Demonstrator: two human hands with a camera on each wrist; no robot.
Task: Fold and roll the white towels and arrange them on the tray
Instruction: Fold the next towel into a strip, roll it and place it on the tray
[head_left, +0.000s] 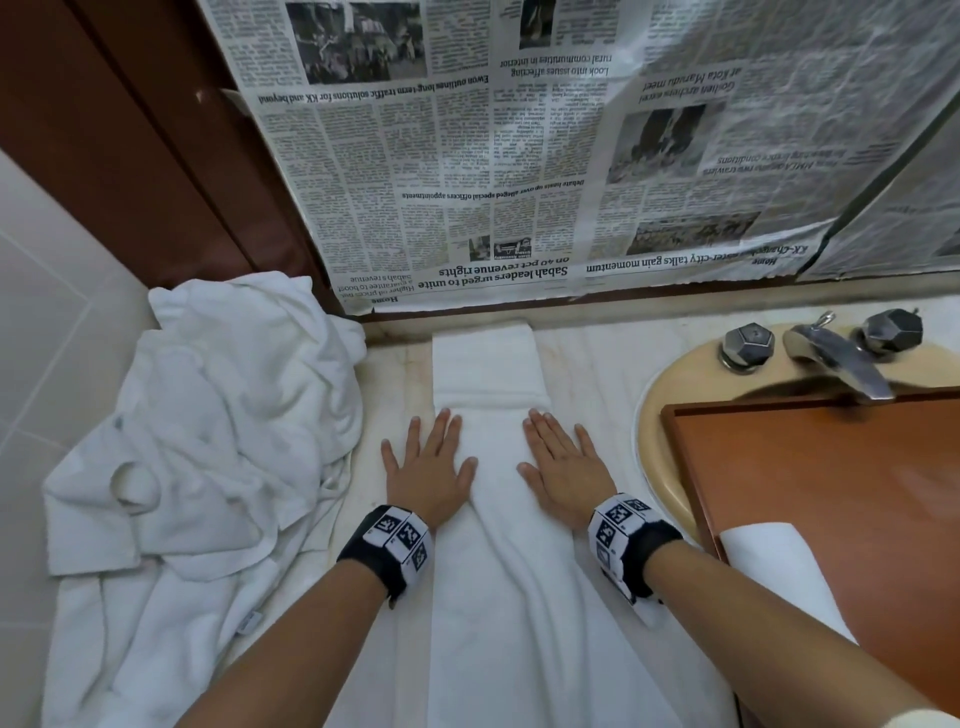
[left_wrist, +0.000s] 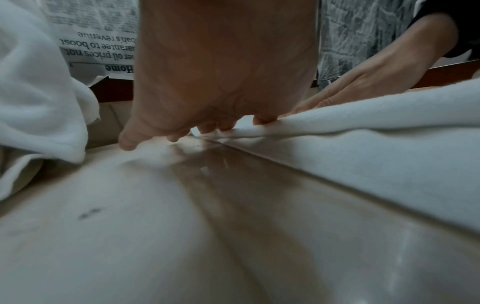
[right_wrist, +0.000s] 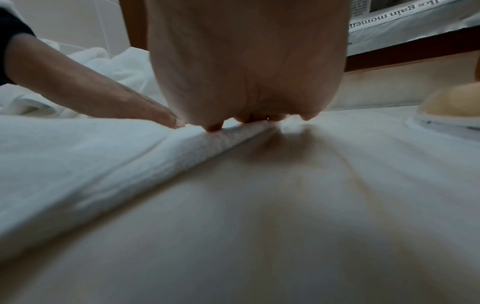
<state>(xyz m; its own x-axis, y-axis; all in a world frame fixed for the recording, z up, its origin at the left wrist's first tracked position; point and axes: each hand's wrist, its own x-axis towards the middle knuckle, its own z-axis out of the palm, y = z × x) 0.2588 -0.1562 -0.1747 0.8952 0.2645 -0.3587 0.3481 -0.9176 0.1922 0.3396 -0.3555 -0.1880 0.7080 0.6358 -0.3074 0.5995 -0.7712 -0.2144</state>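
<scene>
While newspaper (head_left: 519, 156) reads "Sabah leaders urged to unite", hands flatten towel (head_left: 498, 545).

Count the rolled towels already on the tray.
1: a rolled towel lies at the near left corner of the wooden tray. The frame edge may hide others.

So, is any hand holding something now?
Nothing is held. The left hand and right hand press flat on the long edges of the folded towel.

Head cam high, looking down on counter (head_left: 597, 358), wrist cams skimming it, both sharing folded towel (head_left: 498, 493).
</scene>
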